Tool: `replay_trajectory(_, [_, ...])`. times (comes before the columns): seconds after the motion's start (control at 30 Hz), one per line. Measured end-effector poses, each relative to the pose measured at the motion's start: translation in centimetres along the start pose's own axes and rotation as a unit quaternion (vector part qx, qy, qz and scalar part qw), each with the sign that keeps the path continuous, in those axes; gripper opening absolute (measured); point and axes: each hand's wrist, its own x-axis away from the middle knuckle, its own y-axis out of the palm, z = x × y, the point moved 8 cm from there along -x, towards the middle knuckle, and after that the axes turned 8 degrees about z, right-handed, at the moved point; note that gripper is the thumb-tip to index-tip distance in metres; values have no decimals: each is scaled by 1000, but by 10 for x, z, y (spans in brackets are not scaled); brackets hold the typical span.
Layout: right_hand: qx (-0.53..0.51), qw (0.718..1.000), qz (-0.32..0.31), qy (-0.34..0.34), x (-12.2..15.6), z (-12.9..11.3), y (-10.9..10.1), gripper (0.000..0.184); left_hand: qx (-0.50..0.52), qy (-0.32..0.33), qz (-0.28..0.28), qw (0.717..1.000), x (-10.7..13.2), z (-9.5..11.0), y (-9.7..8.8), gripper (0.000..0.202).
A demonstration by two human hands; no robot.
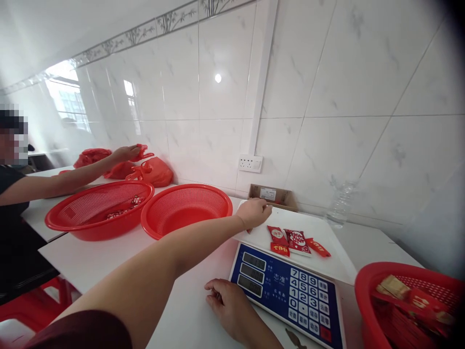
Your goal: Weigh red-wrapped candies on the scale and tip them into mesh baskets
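Note:
My left hand (254, 213) reaches over the left edge of the white pan (327, 230) of a digital scale. Its fingers are curled closed, and what they hold, if anything, is hidden; a small reddish-brown edge shows just below. On the pan lie a red packet (277, 236), a darker red-and-white packet (298, 241) and narrow red packets (318, 247). My right hand (229, 306) rests on the table left of the blue scale panel (276, 291), fingers loosely curled in with nothing visible in them.
Two red plastic baskets (187, 191) stand at left, one holding several packets. Another red basket (366, 291) with packets is at right. A cardboard box (290, 198) and clear bottle (341, 206) stand by the wall. A co-worker's hand (125, 153) holds red plastic near red bags (158, 172).

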Motion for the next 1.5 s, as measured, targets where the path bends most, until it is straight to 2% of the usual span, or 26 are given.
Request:
replay_trajectory(0.13, [-13,1000,3,3,0,1,-1,27,2,-20,39,999,-11,-28,-33,34])
replay_trajectory(0.23, [-20,1000,0,5,1,1,0,27,-12,-48,52,997,-11,-64,-59,29])
replay_trajectory(0.4, [-10,1000,2,7,0,1,0,27,-59,-108,15,992,17,-139,-92,31])
replay_trajectory(0.47, [-4,1000,1,14,0,2,0,27,-71,-111,-15,991,33,-155,-97,36])
replay_trajectory(0.53, [1,1000,-1,23,0,1,0,26,-69,-101,-42,992,47,-157,-96,42])
replay_trajectory(0.6, [4,1000,-2,23,0,0,0,26,-53,-80,-62,993,59,-141,-91,48])
replay_trajectory(0.7, [3,1000,-2,20,0,-1,-1,26,-6,-20,-99,995,70,-93,-76,54])
replay_trajectory(0.8, [1,1000,-5,15,0,-1,0,26,43,51,-177,982,79,-40,-50,62])
replay_trajectory(0.87, [1,1000,-6,13,0,0,0,27,54,65,-222,971,80,-17,-31,69])
replay_trajectory(1.03, [-1,1000,-3,-3,0,-3,0,28,25,34,-262,964,69,1,11,84])
replay_trajectory(1.13, [-8,1000,-8,-4,0,-6,-1,29,31,49,-268,962,61,17,28,88])
replay_trajectory(1.37, [3,1000,-12,6,2,-8,-4,31,69,114,-241,961,45,65,52,96])
replay_trajectory(1.5, [5,1000,-12,6,3,-9,-6,31,43,142,-198,969,32,78,60,84])
